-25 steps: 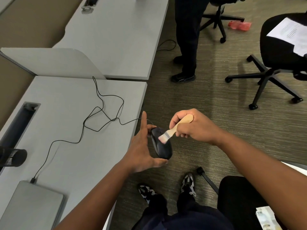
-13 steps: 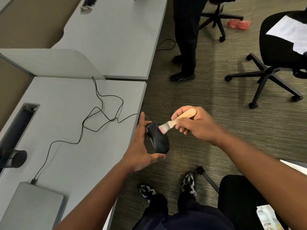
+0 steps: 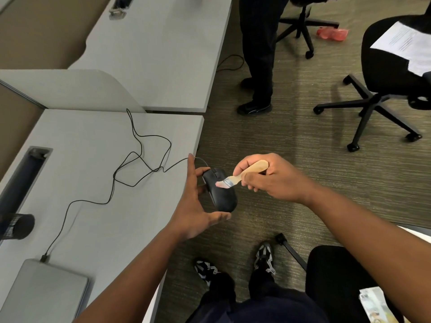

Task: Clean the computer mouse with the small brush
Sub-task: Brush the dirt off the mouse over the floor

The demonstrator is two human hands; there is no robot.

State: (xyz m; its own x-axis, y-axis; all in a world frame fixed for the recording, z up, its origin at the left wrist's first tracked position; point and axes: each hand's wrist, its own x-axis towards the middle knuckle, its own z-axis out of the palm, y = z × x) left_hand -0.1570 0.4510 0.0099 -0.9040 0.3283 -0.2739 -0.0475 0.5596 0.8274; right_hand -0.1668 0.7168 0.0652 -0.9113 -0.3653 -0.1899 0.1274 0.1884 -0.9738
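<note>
Grey office desk [image 3: 88, 173] at 9 o'clock, striped carpet under hands.

Black wired computer mouse [image 3: 220, 191] up in air just past desk edge. Left hand [image 3: 198, 206] holds it, thumb under back end, fingers along far side.

Right hand [image 3: 268, 178] curled round small wooden brush with pale pink bristles [image 3: 242, 174]. Bristles touch mouse top near front.

Looks like cleaning is mid-way: top getting brushed, sides and bottom maybe left.

Can't see dust. Mouse underside hidden. Left fingertips behind mouse hidden. Thin black cord [image 3: 140, 157] trails toward 9 o'clock across desk.
</note>
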